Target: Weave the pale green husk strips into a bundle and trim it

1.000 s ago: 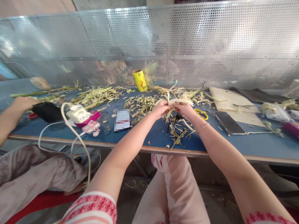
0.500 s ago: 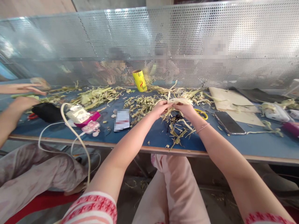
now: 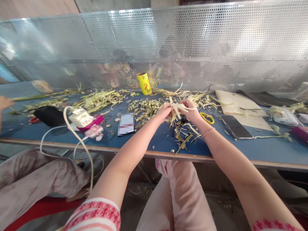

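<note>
I have both hands up over the blue table (image 3: pixel 240 150), meeting in the middle. My left hand (image 3: pixel 165 112) and my right hand (image 3: pixel 192 113) are each pinched shut on the same pale leaf strips (image 3: pixel 179 107), which fan out between the fingertips above the tabletop. On my right wrist sits a thin bracelet (image 3: pixel 209 131).

Just below the grip, on the near side, lies a loose scatter of leaf trimmings (image 3: pixel 184 136) with a dark tangled bit among them that I cannot make out. Just right of the right hand is a yellow-handled tool (image 3: pixel 208 118), partly hidden, and further right a dark phone (image 3: pixel 235 126) lying flat, touching a sheet of cardboard (image 3: pixel 237 104).

Left of the grip is a blurred card (image 3: pixel 126 123), then a pink charger with a white cable (image 3: pixel 84 120) well apart.

Beyond the grip, a heap of cut leaves (image 3: pixel 146 107), a tilted yellow cup (image 3: pixel 144 83), then the perforated metal screen (image 3: pixel 216 29).
</note>
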Available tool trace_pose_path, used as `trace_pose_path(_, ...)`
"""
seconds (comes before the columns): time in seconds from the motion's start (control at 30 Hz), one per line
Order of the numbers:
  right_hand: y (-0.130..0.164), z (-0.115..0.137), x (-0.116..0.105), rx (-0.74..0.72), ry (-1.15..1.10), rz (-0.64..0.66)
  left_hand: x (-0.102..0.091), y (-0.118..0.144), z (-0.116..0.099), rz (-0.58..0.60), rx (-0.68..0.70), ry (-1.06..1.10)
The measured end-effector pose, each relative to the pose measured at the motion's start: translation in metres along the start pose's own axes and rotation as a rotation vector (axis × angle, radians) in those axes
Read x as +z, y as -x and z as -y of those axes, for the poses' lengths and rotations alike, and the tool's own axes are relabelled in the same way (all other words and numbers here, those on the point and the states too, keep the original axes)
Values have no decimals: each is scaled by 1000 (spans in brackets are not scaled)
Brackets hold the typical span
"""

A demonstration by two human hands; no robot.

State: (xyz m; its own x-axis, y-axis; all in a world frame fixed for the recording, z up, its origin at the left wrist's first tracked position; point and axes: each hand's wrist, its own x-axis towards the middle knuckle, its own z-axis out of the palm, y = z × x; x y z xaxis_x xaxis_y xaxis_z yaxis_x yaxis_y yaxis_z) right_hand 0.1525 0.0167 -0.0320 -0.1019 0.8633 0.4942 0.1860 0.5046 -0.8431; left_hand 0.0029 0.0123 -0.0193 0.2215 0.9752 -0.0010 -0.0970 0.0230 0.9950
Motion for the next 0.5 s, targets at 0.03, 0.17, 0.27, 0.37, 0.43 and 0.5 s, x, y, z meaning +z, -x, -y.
trace_pose_path(0.03,0,2,1,-9,-1,-5,0,0,0,-1,2,11)
trace_pose_path(0.17,4,14,3,-52,-24,44,-1,-3,2,27,27,41)
trace_pose_path(0.27,5,18,3,-64,2,58,-3,-4,4,32,38,37)
trace_pose_path(0.37,4,15,2,19,64,9,-4,-6,6,21,43,18)
trace_pose_path(0.43,4,12,2,82,64,22,-5,-8,8,8,53,-7)
trace_pose_path(0.5,5,10,2,123,60,57,-6,-10,10,13,77,-31)
